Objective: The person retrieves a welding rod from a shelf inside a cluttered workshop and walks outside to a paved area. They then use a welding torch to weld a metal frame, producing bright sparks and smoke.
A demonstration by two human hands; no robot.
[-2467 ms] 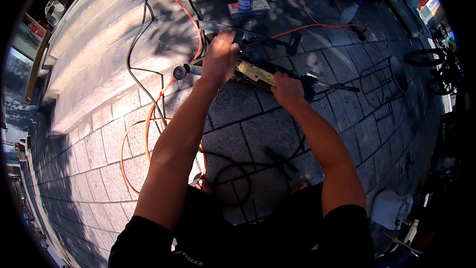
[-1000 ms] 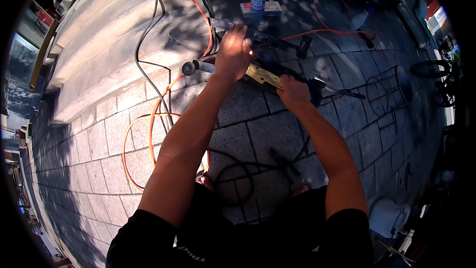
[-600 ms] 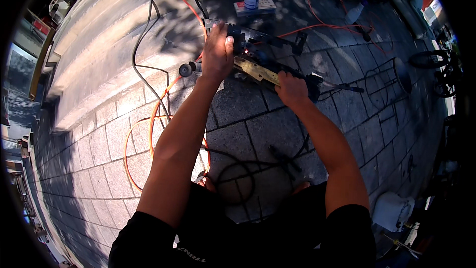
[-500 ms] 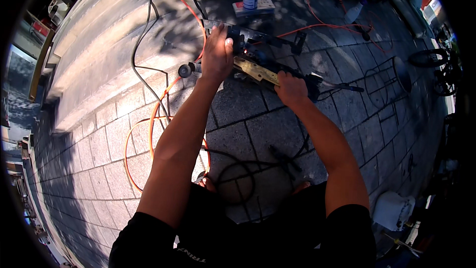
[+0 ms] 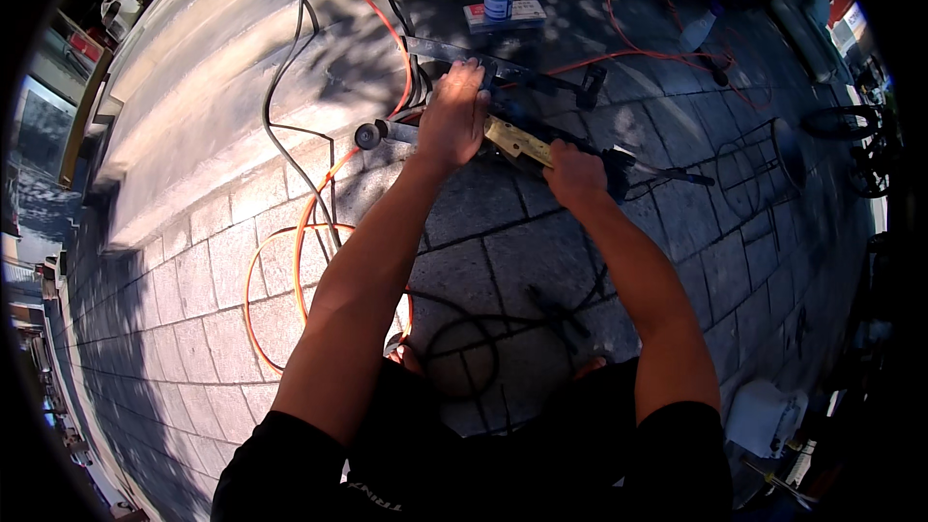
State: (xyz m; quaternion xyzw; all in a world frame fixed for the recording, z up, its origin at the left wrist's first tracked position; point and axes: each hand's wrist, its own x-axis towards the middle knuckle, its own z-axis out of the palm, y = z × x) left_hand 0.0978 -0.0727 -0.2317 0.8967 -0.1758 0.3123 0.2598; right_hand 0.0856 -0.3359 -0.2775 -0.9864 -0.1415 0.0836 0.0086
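Note:
My left hand lies over a dark metal part, its fingers bent onto it and its thumb tucked close. What sits under the palm is hidden. My right hand is closed around the right end of a worn yellow metal bar, whose left end reaches to beside my left hand. Under and behind the bar is a dark assembly on the paving, mostly in shadow. A grey tube with a round black end sticks out left of my left hand.
A blue bottle stands on a flat box beyond my hands. An orange cord and black cables run along the left. More black cable lies by my feet. Pale steps rise at left; a white container is at right.
My left hand has slid right and slightly nearer over the dark part, closer to my right hand. My right hand keeps its hold on the bar. The view has shifted slightly.

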